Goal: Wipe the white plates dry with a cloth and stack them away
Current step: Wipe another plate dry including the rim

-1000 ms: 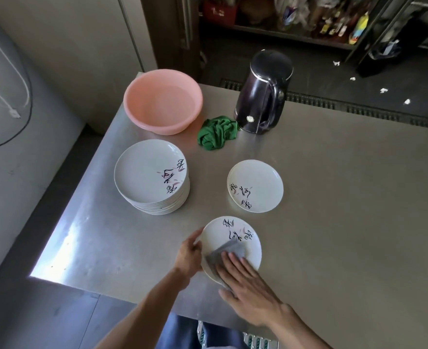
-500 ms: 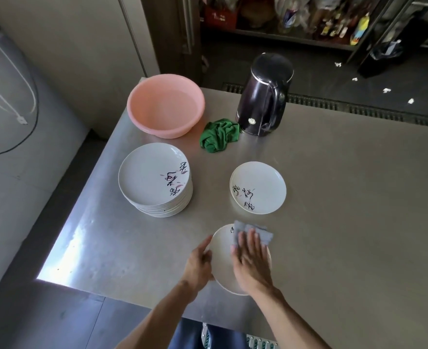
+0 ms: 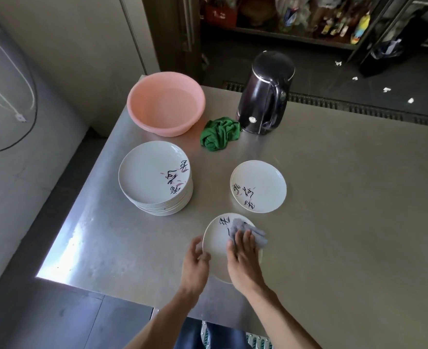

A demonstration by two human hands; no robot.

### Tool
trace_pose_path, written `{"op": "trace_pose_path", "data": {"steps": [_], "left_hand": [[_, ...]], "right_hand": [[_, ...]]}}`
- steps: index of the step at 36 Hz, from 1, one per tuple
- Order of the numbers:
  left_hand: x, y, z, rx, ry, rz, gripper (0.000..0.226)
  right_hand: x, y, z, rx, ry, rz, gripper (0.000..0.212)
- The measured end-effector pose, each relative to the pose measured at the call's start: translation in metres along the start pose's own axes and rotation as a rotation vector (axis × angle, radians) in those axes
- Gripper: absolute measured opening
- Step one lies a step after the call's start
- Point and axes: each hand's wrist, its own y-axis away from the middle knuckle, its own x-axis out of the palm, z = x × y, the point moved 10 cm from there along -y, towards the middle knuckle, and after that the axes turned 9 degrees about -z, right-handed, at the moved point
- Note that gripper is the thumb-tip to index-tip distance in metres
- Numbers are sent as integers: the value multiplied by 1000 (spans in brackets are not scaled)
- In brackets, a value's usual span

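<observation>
A white plate [image 3: 216,244] with black writing lies near the table's front edge. My right hand [image 3: 243,258] presses a grey cloth [image 3: 254,234] flat onto the plate's right half with straight fingers. My left hand [image 3: 195,264] steadies the plate at its left rim, thumb touching the edge. A second single white plate [image 3: 258,186] lies just behind it. A stack of several white plates [image 3: 155,176] stands to the left.
A pink basin [image 3: 166,103] sits at the back left of the steel table [image 3: 346,197], with a crumpled green cloth [image 3: 219,133] and a dark electric kettle [image 3: 264,93] beside it. The table's left edge runs close to the stack.
My right hand slid the grey cloth from the plate's near side up towards its far right side. My left hand stays at the left rim.
</observation>
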Motion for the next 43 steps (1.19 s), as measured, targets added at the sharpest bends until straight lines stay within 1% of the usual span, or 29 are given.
{"op": "trace_pose_path", "data": {"steps": [2, 3, 4, 6, 7, 8, 10, 11, 12, 13, 15, 17, 18, 19, 21, 23, 24, 25, 27, 28, 30, 31, 33, 35, 36, 37, 39, 41, 43], "left_hand": [[-3, 1, -4, 19, 41, -26, 18], [-1, 2, -6, 5, 56, -21, 20], [2, 1, -5, -20, 77, 4, 25], [7, 1, -4, -54, 128, 56, 20], [8, 1, -2, -69, 123, 72, 24], [9, 0, 2, -75, 104, 87, 35], [11, 1, 3, -70, 70, 129, 50], [14, 4, 2, -57, 57, 165, 55], [17, 5, 1, -39, 49, 206, 58], [20, 7, -1, -26, 42, 235, 61], [21, 8, -3, 8, 36, 261, 55], [20, 8, -5, 28, 45, 266, 46], [18, 7, -4, 23, 55, 258, 46], [17, 6, -1, 10, 62, 248, 49], [16, 4, 5, -29, 102, 222, 55], [14, 3, 12, -77, 178, 185, 55], [12, 2, 14, -93, 207, 153, 52], [10, 2, 14, -97, 216, 114, 45], [1, -3, 13, -72, 191, 14, 19], [-3, -4, 11, -59, 159, -20, 12], [-5, -5, 8, -48, 85, -5, 22], [-3, -5, 6, -52, 79, 26, 24], [0, -4, 8, -72, 95, 89, 20], [2, -5, 12, -102, 110, 128, 38], [5, -5, 12, -103, 107, 159, 43], [9, -4, 10, -88, 98, 198, 47], [14, 0, 4, -50, 62, 265, 55], [15, 2, -1, -16, 32, 288, 61], [15, 3, -2, -15, 32, 306, 62]], "right_hand": [[5, 9, 23, -108, -241, 97, 51], [5, 14, 34, -191, -273, 133, 49], [6, 17, 42, -276, -230, 156, 48], [10, 12, 39, -369, -56, 152, 49], [11, 6, 30, -348, 49, 126, 50], [7, -2, 19, -276, 132, 92, 51], [-7, -12, -2, -44, 173, 5, 56], [-10, -13, -5, 4, 174, -8, 59], [-7, -11, 0, -35, 186, 8, 59], [0, -5, 11, -119, 155, 52, 57], [10, 11, 34, -309, 28, 137, 53], [12, 20, 42, -421, 25, 161, 52], [11, 18, 39, -416, 69, 138, 53], [8, 12, 31, -359, 136, 99, 53], [-5, 1, 8, -131, 271, -4, 58], [-16, -1, -3, 33, 269, -63, 62], [-14, 0, -2, 40, 214, -54, 62], [-10, 2, 5, 2, 142, -26, 61], [0, 13, 23, -107, -48, 65, 57], [1, 19, 33, -145, -148, 99, 55], [1, 26, 44, -222, -232, 139, 51], [3, 26, 46, -268, -185, 145, 50], [8, 18, 37, -324, 30, 118, 52], [4, 3, 15, -217, 237, 52, 55], [0, -3, 7, -153, 269, 12, 56], [-1, -4, 7, -144, 277, -6, 55], [9, 1, 19, -272, 251, 24, 54], [17, 15, 36, -433, 142, 73, 52], [12, 18, 39, -475, 127, 78, 51]]}}
